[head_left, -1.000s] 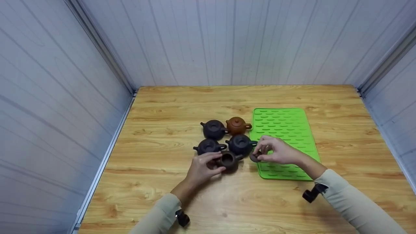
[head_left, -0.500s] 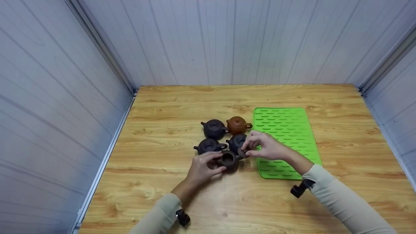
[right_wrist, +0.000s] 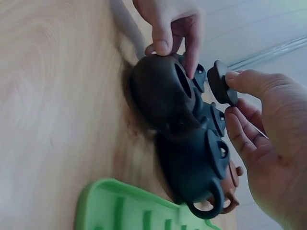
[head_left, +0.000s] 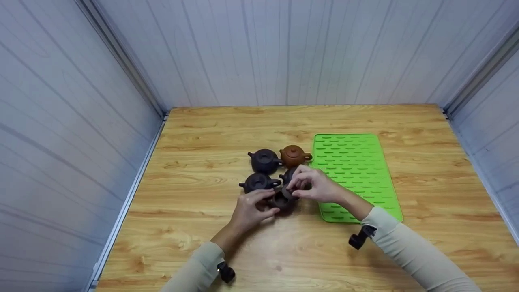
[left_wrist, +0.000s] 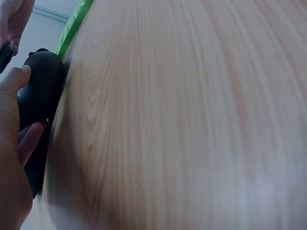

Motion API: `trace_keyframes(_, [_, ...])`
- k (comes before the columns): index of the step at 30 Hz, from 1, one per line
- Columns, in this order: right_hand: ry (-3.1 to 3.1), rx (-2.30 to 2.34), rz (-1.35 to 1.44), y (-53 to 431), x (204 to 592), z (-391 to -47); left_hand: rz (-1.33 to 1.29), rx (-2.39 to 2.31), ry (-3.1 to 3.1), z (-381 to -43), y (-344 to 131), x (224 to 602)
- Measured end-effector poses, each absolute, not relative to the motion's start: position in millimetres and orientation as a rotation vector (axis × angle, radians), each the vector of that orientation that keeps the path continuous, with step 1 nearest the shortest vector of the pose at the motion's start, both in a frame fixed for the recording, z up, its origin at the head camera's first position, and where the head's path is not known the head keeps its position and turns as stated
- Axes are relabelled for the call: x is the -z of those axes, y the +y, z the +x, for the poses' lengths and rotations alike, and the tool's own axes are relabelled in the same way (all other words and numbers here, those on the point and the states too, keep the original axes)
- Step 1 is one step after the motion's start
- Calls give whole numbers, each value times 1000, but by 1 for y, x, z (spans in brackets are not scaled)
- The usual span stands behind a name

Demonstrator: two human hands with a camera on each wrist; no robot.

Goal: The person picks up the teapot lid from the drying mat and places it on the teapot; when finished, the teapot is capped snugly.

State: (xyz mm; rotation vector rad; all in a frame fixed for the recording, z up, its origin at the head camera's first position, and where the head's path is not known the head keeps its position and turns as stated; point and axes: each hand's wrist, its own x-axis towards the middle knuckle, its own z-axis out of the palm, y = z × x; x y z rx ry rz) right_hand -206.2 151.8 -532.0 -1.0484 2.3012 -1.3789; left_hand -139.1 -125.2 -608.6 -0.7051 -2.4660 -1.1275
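A lidless dark brown teapot stands on the table, its round mouth showing. My left hand grips it from the spout side, thumb and fingers on either side of the body. In the left wrist view, that thumb lies against the dark pot. Pinched by its knob in my right hand is a dark teapot lid, tilted on edge. The lid hovers just above and beside the open mouth, apart from it in the right wrist view. A darker teapot behind is partly covered by my right hand in the head view.
Two more black teapots and an orange-brown teapot, all lidded, stand close behind. A green ridged mat lies to the right, partly under my right forearm. Pale panels wall the wooden table.
My right hand has moved left with the lid, from the mat's edge to over the open teapot. My left hand has kept its grip on the teapot.
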Motion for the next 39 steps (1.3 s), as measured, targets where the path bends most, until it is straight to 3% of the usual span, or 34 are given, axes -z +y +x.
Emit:
trace_keyframes(18, [2393, 1399, -1048, 135, 559, -197, -718, 1103, -2435, -141, -125, 610])
trace_keyframes(39, [2466, 1293, -1015, 128, 563, -191, -753, 1101, -2363, -142, -126, 616])
